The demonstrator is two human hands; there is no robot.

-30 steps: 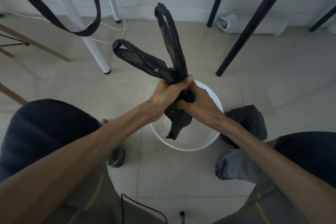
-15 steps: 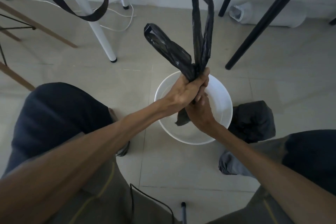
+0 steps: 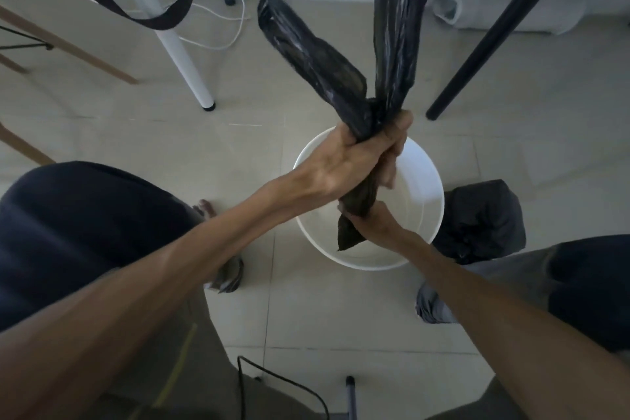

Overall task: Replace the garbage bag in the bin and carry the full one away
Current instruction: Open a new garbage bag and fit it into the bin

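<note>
A round white bin (image 3: 424, 181) stands on the tiled floor with no liner in it. Above it I hold a new black garbage bag (image 3: 317, 58), bunched into a rope with its two handle loops pointing up and away. My left hand (image 3: 354, 164) grips the bag just below the loops. My right hand (image 3: 373, 223) grips its lower end over the bin's mouth, and a short tail hangs below it. The full black bag (image 3: 480, 222) sits on the floor against the bin's right side.
A white table leg (image 3: 177, 48) and a white cable (image 3: 218, 41) are at the back left, black legs (image 3: 501, 31) at the back right. Wooden chair legs (image 3: 68, 48) are at far left. A dark strap (image 3: 143, 14) hangs above. My knees flank the bin.
My left hand has risen with the bag's top, stretching the bag upward. My right hand has slid down to the bag's lower end. The handle loops now reach the frame's top.
</note>
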